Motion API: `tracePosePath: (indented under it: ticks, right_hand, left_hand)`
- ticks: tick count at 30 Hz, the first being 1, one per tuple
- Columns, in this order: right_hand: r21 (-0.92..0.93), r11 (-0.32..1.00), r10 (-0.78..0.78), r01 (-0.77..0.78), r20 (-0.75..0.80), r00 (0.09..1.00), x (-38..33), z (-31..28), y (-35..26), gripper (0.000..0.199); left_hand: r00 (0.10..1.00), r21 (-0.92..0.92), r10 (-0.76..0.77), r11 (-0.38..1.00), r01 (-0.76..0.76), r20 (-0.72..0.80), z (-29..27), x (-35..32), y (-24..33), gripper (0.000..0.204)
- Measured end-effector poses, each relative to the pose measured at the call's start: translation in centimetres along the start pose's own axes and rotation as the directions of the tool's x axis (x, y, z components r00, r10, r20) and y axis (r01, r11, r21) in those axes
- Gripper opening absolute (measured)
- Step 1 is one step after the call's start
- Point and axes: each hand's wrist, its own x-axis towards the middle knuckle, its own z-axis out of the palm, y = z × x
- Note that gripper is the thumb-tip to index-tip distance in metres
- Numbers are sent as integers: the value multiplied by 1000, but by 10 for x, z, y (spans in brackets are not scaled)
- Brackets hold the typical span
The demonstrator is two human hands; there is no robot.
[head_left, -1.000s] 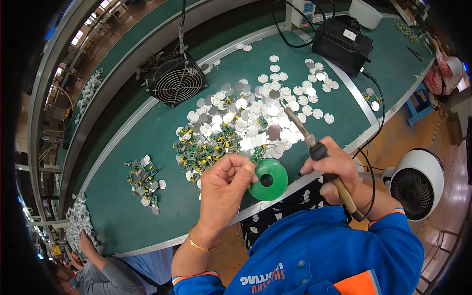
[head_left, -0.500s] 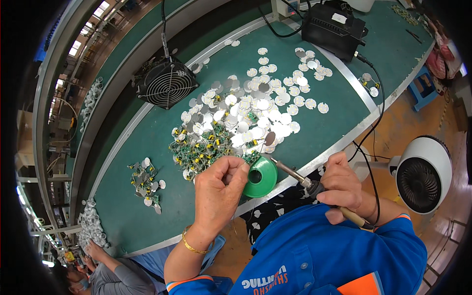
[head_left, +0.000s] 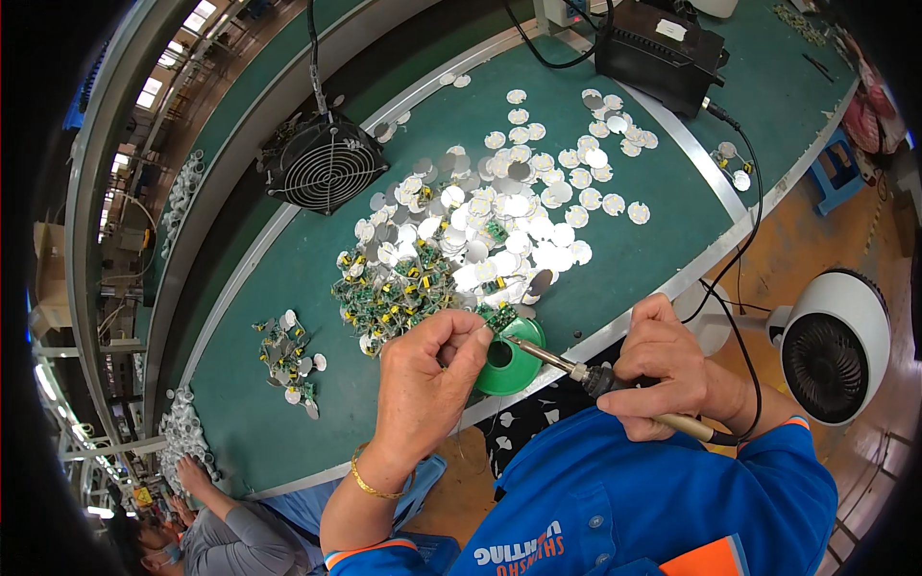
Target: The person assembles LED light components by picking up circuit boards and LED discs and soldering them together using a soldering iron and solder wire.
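Observation:
My left hand [head_left: 427, 384] pinches a small green circuit board [head_left: 497, 316] between thumb and fingers, just above a green spool [head_left: 507, 357] at the table's near edge. My right hand [head_left: 663, 365] grips a soldering iron [head_left: 576, 370] by its handle, and the metal tip points left and touches the board. A pile of small green circuit boards [head_left: 394, 288] lies just beyond my left hand. Several round white and silver discs [head_left: 509, 221] spread over the green mat behind them.
A black square fan [head_left: 325, 165] stands at the table's far left. A black soldering station box [head_left: 663, 53] sits at the far right, its cable running to the iron. A white round fan [head_left: 836, 346] stands on the floor to my right. Another person [head_left: 221, 528] sits lower left. A small cluster of parts [head_left: 288, 360] lies on the left.
The soldering iron's tip has swung down from near the disc pile to the board pinched in my left hand, and both hands have come together over the green spool.

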Motion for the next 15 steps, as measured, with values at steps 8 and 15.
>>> tracePosePath:
  ticks: [8,15]
  right_hand:
    - [10,1000,0,-1,17,1000,1,5,5,36]
    - [15,1000,7,-7,29,1000,4,4,5,37]
  left_hand:
    - [1000,5,18,1000,-18,-6,0,1,-4,14]
    - [1000,31,26,999,-26,-3,-1,2,-1,15]
